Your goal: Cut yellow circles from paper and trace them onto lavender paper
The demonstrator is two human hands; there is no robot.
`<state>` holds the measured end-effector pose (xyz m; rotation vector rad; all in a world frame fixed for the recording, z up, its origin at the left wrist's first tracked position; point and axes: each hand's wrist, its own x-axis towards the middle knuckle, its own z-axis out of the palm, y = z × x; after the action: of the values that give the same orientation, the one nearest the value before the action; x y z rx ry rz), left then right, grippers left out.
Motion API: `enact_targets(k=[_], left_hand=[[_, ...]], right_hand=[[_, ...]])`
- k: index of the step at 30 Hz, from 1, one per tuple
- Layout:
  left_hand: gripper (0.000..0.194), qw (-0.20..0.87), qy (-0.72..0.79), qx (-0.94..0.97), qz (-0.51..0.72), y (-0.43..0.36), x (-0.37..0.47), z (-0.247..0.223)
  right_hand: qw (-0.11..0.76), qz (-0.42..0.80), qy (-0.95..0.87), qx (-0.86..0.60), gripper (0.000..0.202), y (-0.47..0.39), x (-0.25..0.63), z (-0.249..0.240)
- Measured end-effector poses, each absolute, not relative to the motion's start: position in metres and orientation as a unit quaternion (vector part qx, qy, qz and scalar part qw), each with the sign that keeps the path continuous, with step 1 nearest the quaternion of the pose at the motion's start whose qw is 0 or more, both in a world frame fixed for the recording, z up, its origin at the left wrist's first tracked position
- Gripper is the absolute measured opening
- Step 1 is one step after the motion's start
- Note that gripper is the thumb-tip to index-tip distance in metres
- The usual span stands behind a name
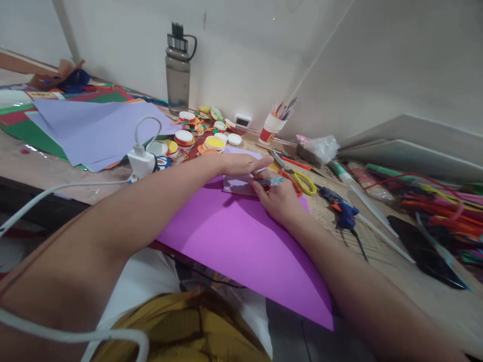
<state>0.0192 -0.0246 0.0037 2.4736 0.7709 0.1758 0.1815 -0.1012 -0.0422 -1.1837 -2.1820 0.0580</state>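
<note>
A large purple sheet of paper (241, 246) reaches from the table over my lap. On its far part lies a smaller lavender piece of paper (237, 186), partly hidden under my hands. My left hand (245, 164) rests across that piece with its fingers stretched out towards the right. Close against it, my right hand (278, 196) is closed around a pen (273, 181) with a light blue end. The pen's tip is hidden. Just beyond my right hand lie scissors with yellow handles (305, 183).
Lavender sheets (98, 125) lie at the left near a white charger (142, 163) and a water bottle (178, 75). Several round lids (184, 137) stand behind my hands, beside a cup of pens (272, 128). Rightward are a glue gun (341, 208), a black phone (422, 251) and coloured pipe cleaners (433, 211).
</note>
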Motion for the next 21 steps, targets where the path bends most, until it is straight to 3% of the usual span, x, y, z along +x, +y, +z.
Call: enact_targets(k=[12,21], left_hand=[[0.072,0.258,0.295,0.917,0.074,-0.020,0.019,-0.002],[0.066,0.250,0.304,0.916,0.079,-0.023,0.020,0.001]], right_hand=[[0.176,-0.132,-0.868,-0.446,0.017,-0.107,0.172,-0.039],[0.202,-0.108,-0.869,-0.438,0.015,-0.107,0.171,-0.037]])
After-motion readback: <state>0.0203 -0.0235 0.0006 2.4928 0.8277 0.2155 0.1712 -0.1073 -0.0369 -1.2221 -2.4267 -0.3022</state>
